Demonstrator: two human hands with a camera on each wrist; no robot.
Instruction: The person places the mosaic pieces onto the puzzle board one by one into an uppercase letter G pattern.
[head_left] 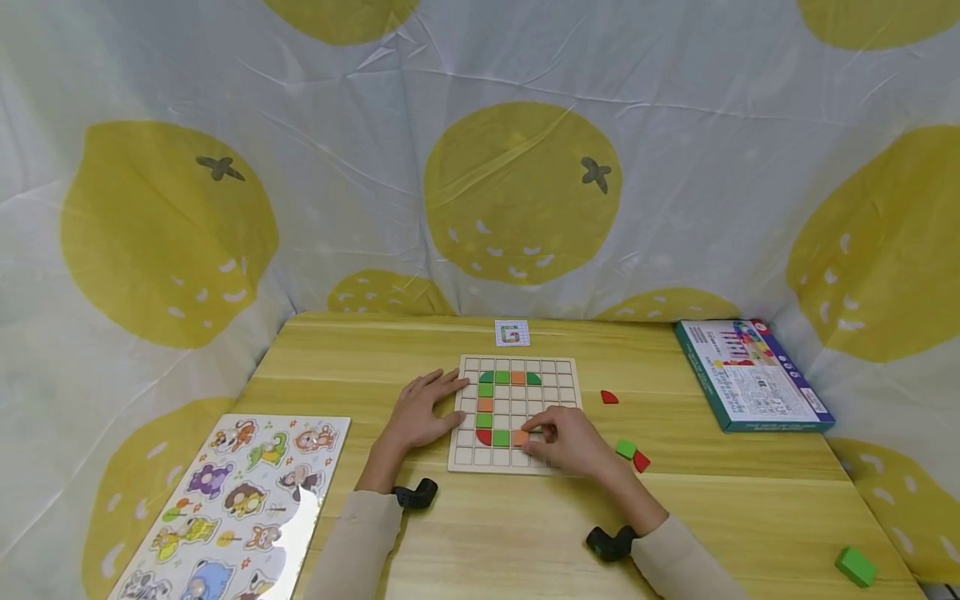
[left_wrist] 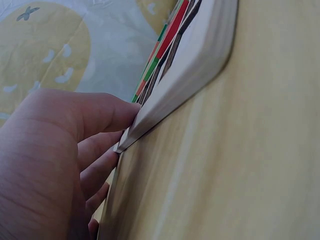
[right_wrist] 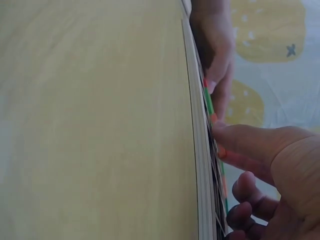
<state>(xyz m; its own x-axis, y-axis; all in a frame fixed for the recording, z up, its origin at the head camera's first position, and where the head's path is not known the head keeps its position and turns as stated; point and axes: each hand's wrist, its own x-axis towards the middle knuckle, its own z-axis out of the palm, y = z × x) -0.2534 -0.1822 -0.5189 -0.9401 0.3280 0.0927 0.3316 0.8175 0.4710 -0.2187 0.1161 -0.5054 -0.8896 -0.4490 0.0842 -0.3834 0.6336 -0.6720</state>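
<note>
Right hand [head_left: 572,440], 1 orange square [head_left: 519,437] between its fingers [head_left: 542,417]

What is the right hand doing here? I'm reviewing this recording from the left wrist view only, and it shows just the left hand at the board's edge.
Observer: In the head view, the right hand pinches an orange square at the nearest row of pieces on the board.
Operator: Are any loose pieces close to the board's right side?
Observer: Yes, three: a red rounded piece, and nearer the person, a green square with a second red piece beside it.
Operator: And past the board's far edge?
Observer: A small card with a coloured pattern lies there.
</note>
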